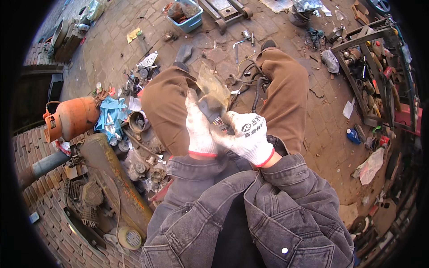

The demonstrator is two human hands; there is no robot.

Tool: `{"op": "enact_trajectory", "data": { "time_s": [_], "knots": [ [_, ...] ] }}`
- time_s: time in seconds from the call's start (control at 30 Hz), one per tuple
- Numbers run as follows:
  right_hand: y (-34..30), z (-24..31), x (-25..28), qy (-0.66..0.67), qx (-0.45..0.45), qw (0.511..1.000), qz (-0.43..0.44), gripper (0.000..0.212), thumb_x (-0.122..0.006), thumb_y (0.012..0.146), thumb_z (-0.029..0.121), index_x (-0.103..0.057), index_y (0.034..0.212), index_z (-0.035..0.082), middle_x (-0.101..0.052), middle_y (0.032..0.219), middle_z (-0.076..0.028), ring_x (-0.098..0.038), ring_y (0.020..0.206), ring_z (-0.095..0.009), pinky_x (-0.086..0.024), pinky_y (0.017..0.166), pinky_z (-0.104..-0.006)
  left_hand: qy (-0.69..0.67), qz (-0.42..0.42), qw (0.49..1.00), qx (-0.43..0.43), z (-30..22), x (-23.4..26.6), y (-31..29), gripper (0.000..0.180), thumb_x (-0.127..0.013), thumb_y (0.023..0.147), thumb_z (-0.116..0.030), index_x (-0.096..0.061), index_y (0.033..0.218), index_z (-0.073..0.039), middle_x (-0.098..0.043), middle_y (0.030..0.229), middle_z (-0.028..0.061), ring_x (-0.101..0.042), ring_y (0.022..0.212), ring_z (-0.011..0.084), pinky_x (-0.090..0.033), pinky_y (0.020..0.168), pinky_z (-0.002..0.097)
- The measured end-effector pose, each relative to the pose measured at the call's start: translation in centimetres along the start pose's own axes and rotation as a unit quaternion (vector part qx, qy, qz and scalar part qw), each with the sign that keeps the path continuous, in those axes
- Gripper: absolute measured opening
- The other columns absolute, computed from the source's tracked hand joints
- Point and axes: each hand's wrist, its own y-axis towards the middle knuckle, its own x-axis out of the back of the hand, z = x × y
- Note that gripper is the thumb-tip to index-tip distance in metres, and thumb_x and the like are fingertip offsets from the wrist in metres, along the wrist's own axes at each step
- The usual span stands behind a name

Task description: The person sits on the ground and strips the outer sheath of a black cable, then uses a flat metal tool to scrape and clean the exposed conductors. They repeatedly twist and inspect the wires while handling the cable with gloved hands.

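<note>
In front of my lap, both hands wear white knit gloves with red cuffs. My left hand (pixel 199 127) is closed along the left side of a dark grey electrical part (pixel 210 110), its thumb upright. My right hand (pixel 246 135) pinches the near end of the same part, where metal contacts or wire ends show. A yellowish, translucent sheet (pixel 211 85) rises from the far side of the part; whether it is joined on, I cannot tell. Black cables (pixel 257 89) lie between my knees, just beyond my hands. My fingertips are partly hidden.
An orange gas cylinder (pixel 76 117) and a rusty metal cylinder (pixel 115 178) lie at the left among scrap parts. A blue tub (pixel 187 22) stands ahead, near a wheeled metal frame (pixel 225 13). To the right is a metal rack (pixel 364 71) full of parts. A hammer-like tool (pixel 237 49) lies ahead.
</note>
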Motion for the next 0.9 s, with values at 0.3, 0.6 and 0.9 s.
{"op": "enact_trajectory", "data": {
  "time_s": [0.3, 0.6, 0.9],
  "knots": [
    [-0.2, 0.9, 0.0, 0.114, -0.061, 0.990, 0.052, 0.049, -0.077, 0.082, 0.042, -0.071, 0.107, 0.001, -0.072, 0.086, -0.018, -0.072, 0.078, -0.034, -0.056, 0.070, -0.0398, -0.110, 0.034, 0.978, 0.171, -2.2, 1.2, 1.9, 0.058, -0.057, 0.097, -0.062, -0.069, 0.098, -0.005, -0.072, 0.090, 0.0098, -0.070, 0.082, 0.0252, -0.060, 0.074, 0.0402],
    [0.4, 2.6, 1.0, 0.124, -0.088, 0.985, 0.079, 0.050, -0.083, 0.076, 0.030, -0.069, 0.112, -0.002, -0.073, 0.089, -0.015, -0.074, 0.078, -0.025, -0.057, 0.072, -0.0326, -0.135, 0.137, 0.968, 0.159, -2.7, 2.4, 1.7, 0.069, -0.043, 0.102, -0.063, -0.065, 0.120, 0.000, -0.071, 0.109, 0.0107, -0.068, 0.093, 0.0229, -0.056, 0.082, 0.0367],
    [0.5, 3.4, 0.7, 0.091, -0.046, 0.994, 0.030, 0.043, -0.080, 0.080, 0.025, -0.070, 0.111, -0.001, -0.074, 0.092, -0.015, -0.074, 0.080, -0.024, -0.057, 0.073, -0.0330, -0.064, 0.015, 0.987, 0.149, -1.7, 3.3, 1.8, 0.055, -0.053, 0.103, -0.049, -0.059, 0.128, 0.000, -0.070, 0.098, 0.0068, -0.068, 0.080, 0.0202, -0.057, 0.076, 0.0330]
  ]
}}
